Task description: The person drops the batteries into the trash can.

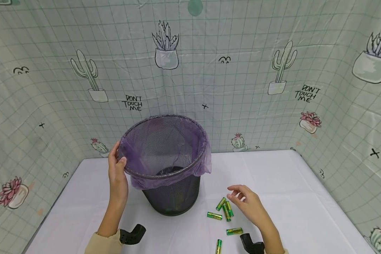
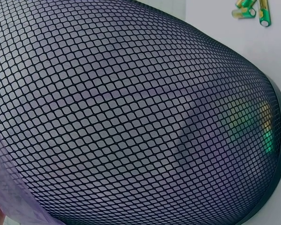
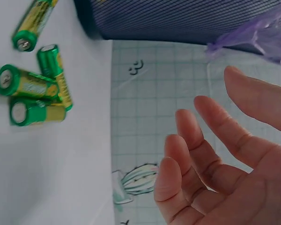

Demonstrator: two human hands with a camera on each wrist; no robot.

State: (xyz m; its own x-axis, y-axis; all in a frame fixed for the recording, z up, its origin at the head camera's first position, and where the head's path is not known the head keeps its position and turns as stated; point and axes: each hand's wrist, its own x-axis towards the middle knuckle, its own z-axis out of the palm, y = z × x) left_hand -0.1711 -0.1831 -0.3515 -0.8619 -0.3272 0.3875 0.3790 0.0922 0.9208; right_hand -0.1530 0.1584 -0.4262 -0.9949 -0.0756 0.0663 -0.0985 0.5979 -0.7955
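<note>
A black mesh wastebasket (image 1: 174, 203), lined with a purple plastic bag (image 1: 204, 165), leans toward the left on the white table. My left hand (image 1: 116, 174) grips its rim at the left, thumb over the edge and fingers outside. Blurred green and yellow shapes (image 2: 243, 117) show through the mesh low down in the left wrist view. To the right of the basket lie several green and yellow batteries (image 1: 214, 215), some in a small cluster. Just above that cluster hovers my right hand (image 1: 249, 204), fingers loosely bent with nothing between them, as the right wrist view confirms.
One battery (image 1: 234, 231) lies apart in front of the cluster, and another battery (image 1: 218, 247) is at the bottom edge of the head view. Grid-patterned cloth (image 1: 190, 84) with cactus drawings hangs behind and beside the white table (image 1: 266, 173). Each wrist wears a black device (image 1: 132, 234).
</note>
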